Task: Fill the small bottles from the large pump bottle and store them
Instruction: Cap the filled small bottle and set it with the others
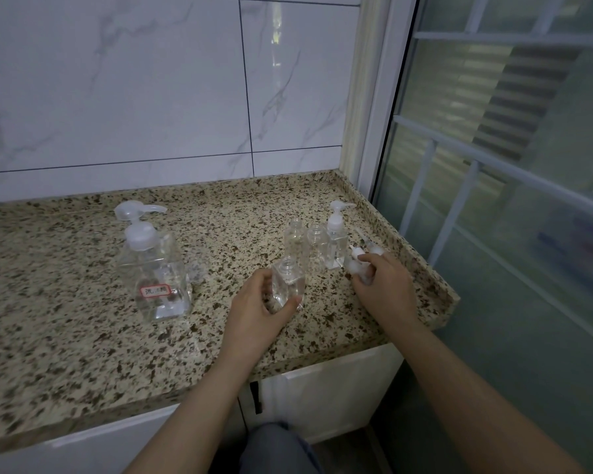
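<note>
A large clear pump bottle (154, 268) with a red-edged label stands on the speckled counter (83, 336) at the left. My left hand (257, 309) grips a small clear uncapped bottle (288, 282) with liquid in its bottom. My right hand (380, 285) grips a white pump cap (358, 265) at the counter's right side. Behind stand two uncapped small bottles (297, 237) (317, 241) and a small bottle with a pump top (336, 237). Another white cap (374, 249) lies by my right fingers.
A marble-tiled wall (151, 97) backs the counter. A glass window with bars (493, 165) runs along the right, past the counter's raised edge (425, 268). White cabinet doors (322, 398) sit under the counter.
</note>
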A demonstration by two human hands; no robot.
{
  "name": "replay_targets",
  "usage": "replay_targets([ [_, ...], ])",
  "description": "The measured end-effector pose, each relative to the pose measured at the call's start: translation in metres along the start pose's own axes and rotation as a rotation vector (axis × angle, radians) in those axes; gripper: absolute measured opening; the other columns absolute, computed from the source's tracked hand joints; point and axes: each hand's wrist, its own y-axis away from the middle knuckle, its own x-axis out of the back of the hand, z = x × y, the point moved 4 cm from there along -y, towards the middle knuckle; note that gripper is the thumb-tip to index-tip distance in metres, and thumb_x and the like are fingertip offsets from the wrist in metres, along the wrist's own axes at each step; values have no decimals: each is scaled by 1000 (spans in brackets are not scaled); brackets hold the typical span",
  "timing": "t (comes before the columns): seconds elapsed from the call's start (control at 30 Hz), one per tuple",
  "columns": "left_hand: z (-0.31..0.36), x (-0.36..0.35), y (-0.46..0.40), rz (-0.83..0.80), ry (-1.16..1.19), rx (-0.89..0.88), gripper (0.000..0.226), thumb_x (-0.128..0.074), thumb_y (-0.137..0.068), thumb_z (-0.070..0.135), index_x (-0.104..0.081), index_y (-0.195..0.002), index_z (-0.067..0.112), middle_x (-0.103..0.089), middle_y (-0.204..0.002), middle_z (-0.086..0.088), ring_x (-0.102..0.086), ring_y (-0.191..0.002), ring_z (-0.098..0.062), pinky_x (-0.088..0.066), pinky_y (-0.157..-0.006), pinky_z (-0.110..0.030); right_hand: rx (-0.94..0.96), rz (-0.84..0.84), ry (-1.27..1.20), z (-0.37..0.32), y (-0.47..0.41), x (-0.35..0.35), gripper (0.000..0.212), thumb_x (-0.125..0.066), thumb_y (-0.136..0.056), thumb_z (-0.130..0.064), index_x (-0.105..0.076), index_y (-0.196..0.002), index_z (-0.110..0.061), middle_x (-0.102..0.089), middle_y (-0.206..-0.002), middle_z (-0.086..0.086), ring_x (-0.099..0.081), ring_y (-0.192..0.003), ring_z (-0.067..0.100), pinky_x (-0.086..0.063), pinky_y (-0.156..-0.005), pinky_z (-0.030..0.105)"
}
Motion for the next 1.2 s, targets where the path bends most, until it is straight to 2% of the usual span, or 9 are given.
replay_targets([
  [0.1,2,1,1,7,6,-5,42,-74,-82,47,-49,-112,34,-60,-97,12,-57,-89,-6,-54,-81,-35,-11,-29,22,-1,1,-1,43,-78,-86,-35,-70,-124,-14,-65,-101,3,-60,-92,20,-43,-74,29],
  [0.17,2,1,1,6,13,-5,42,-74,-82,48,-49,-112,33,-60,-96,10,-58,-89,-8,-54,-81,-38,5,11,56,1,3,-2,39,-81,-83,-36,-74,-115,-15,-63,-100,3,-59,-90,21,-43,-73,29],
  [0.27,1,0,0,7,15,-2,41,-73,-82,50,-50,-112,34,-61,-97,10,-58,-90,-9,-55,-82,-39,33,75,134,2,6,-3,34,-82,-81,-38,-76,-107,-17,-64,-102,3,-56,-96,25,-44,-78,36],
  [0.4,-1,0,0,5,25,-3,39,-72,-81,53,-50,-109,37,-62,-98,11,-59,-90,-9,-55,-82,-40,37,105,184,0,9,-1,27,-76,-84,-34,-75,-106,-20,-70,-106,2,-55,-103,30,-36,-81,39],
  [0.57,1,0,1,0,16,-3,40,-72,-82,51,-49,-111,36,-60,-99,15,-58,-91,-4,-55,-83,-35,-10,137,163,-3,9,11,34,-73,-85,-42,-72,-114,-26,-70,-113,-6,-55,-111,25,-30,-88,36],
  [0.7,1,1,1,0,14,-8,39,-71,-82,52,-50,-111,34,-60,-98,14,-58,-89,-5,-55,-82,-35,21,213,44,-15,7,28,34,-77,-82,-44,-67,-110,-28,-68,-103,-14,-56,-104,17,-33,-93,37],
  [0.8,0,1,1,0,15,-5,41,-70,-81,55,-51,-111,33,-61,-99,13,-58,-91,-5,-55,-83,-36,55,233,-67,-25,5,38,31,-81,-80,-39,-67,-104,-26,-65,-99,-15,-52,-100,15,-35,-90,35],
  [1.0,3,0,2,9,25,-13,42,-68,-81,59,-52,-110,33,-61,-99,12,-58,-90,-5,-55,-82,-36,205,249,-374,-53,4,53,29,-85,-77,-17,-66,-98,-20,-64,-95,-8,-59,-89,10,-54,-79,34],
  [1.2,3,2,2,18,48,-12,42,-65,-80,62,-54,-106,31,-61,-95,13,-58,-86,-4,-54,-78,-37,267,232,-591,-85,0,67,28,-83,-83,-21,-70,-105,-9,-65,-100,2,-68,-91,17,-59,-84,31],
])
